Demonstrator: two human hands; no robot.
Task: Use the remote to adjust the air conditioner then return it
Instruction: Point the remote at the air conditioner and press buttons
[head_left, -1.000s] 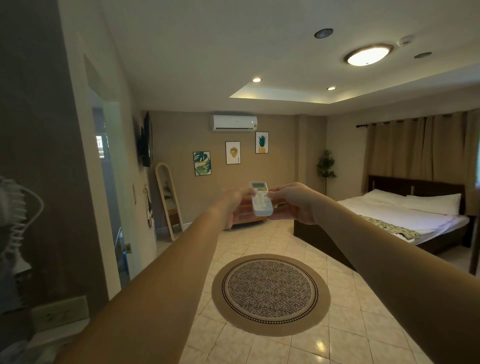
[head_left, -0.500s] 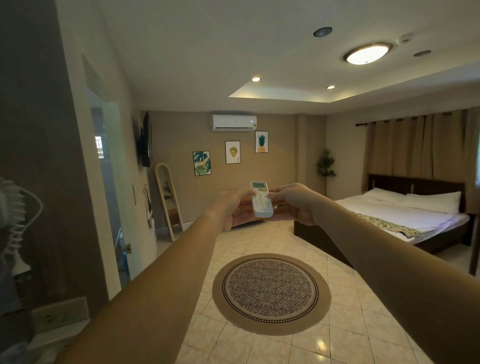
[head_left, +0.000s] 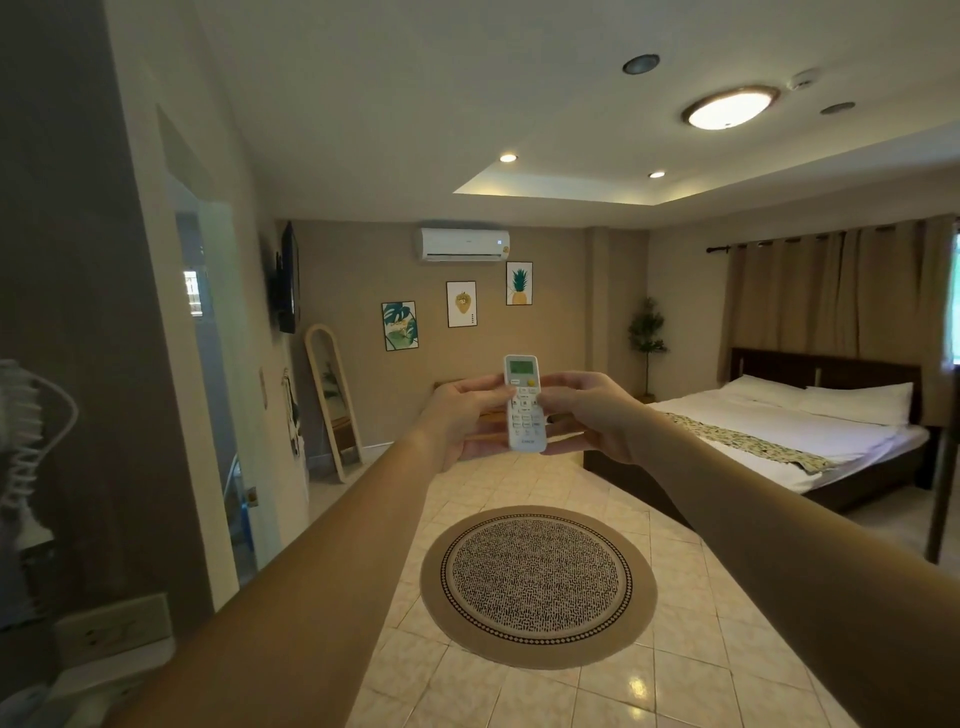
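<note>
A white remote (head_left: 524, 410) with a small green screen is held upright at arm's length in the middle of the view. My left hand (head_left: 462, 415) grips its left side and my right hand (head_left: 587, 415) grips its right side, thumbs resting on the button face. The remote's top end points toward the white air conditioner (head_left: 462, 244), which is mounted high on the far beige wall above three framed prints.
A round patterned rug (head_left: 537, 584) lies on the tiled floor ahead. A bed (head_left: 779, 436) with white sheets stands at the right. A leaning mirror (head_left: 332, 400), a wall TV (head_left: 288, 278) and a doorway are along the left wall. A fan (head_left: 26, 431) stands at the near left.
Both hands and the remote stay almost still, shifting only slightly; the thumbs rest on the buttons throughout.
</note>
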